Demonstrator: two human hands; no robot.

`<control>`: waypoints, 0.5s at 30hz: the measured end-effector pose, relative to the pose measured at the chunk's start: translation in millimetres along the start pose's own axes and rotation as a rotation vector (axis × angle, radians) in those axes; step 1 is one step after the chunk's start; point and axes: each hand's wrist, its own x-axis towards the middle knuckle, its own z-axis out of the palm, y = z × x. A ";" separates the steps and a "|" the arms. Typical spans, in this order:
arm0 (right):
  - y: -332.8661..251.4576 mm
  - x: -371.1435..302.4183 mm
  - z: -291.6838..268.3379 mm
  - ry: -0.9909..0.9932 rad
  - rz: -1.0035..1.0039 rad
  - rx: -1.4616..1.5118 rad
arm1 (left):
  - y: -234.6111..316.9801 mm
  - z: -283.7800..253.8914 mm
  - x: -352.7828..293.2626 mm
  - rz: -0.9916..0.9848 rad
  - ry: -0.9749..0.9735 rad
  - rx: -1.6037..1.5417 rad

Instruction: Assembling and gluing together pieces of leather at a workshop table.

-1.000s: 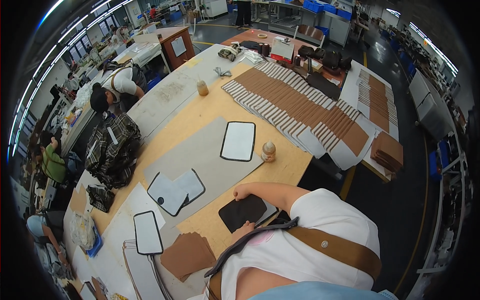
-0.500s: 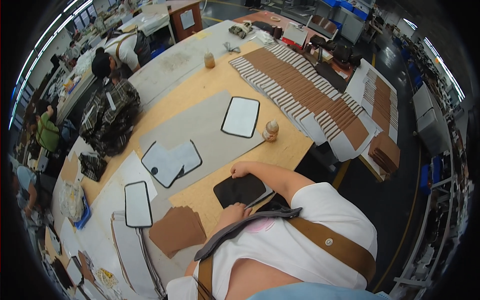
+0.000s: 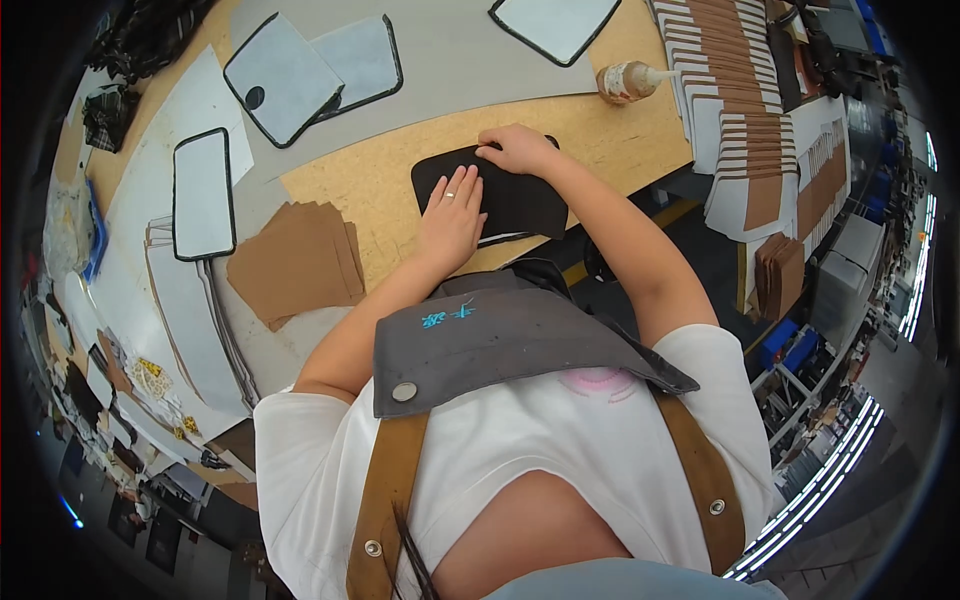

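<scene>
A black rounded-corner sheet [image 3: 520,205] lies on the tan board in front of me, a thin pale edge showing along its near side. My left hand [image 3: 453,217] rests flat on its left part, fingers stretched out toward the far side. At the sheet's far edge my right hand [image 3: 518,150] is closed, its bent fingers gripping or pressing the edge; the fingertips are partly hidden. White panels with black borders lie farther off, one [image 3: 283,80] overlapping another [image 3: 358,68]. To the left is a narrower white panel [image 3: 203,195] with a black border.
A squeeze bottle [image 3: 625,82] with brownish contents stands at the board's right. Brown sheets [image 3: 300,262] are piled at the left. Rows of brown and white pieces [image 3: 745,130] cover the right side. The tan board's edge [image 3: 672,170] drops off at the right.
My view has tilted down closer to my body. The left hand has moved from the black sheet's near edge to lie flat on it. The right hand stays at the far edge.
</scene>
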 end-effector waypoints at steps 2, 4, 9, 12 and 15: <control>-2.2 -4.8 0.3 0.015 -0.013 0.008 | -3.1 0.5 5.1 -0.005 0.031 0.009; -2.6 -7.5 0.9 -0.008 -0.004 0.004 | -8.5 5.5 9.8 -0.018 0.013 -0.006; -7.7 -14.7 -4.9 -0.039 0.015 -0.030 | -12.7 15.1 12.1 -0.034 -0.004 -0.029; 0.4 -18.9 -15.9 -0.023 0.000 -0.029 | -10.8 14.4 15.4 -0.044 0.014 0.000; 23.4 -33.0 -42.7 -0.140 0.009 0.063 | -11.3 11.1 15.7 -0.093 0.009 -0.052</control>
